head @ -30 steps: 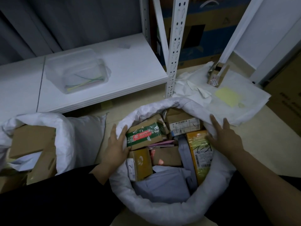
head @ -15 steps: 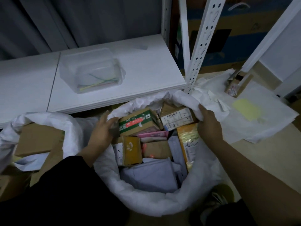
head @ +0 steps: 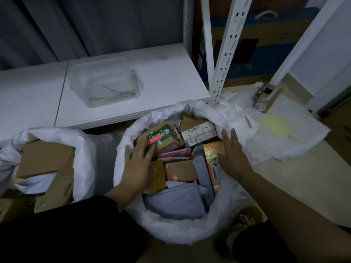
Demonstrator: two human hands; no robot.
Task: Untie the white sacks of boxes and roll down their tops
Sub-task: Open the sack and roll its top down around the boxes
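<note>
Resting flat on the boxes (head: 171, 141) inside the centre white sack (head: 171, 230), the left hand (head: 137, 164) has a released grip with straight fingers; the right hand (head: 232, 153), equally released, lies against the rolled rim. That sack stands on the floor below the shelf (head: 161, 82), beside a second opened sack (head: 83, 149). Pressing down unevenly could tip loose boxes or let the roll spring back up.

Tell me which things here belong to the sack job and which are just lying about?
Job:
middle sack, top rolled down
left sack
left hand
right hand

Lying about:
clear tub on shelf
flat white bags
</note>
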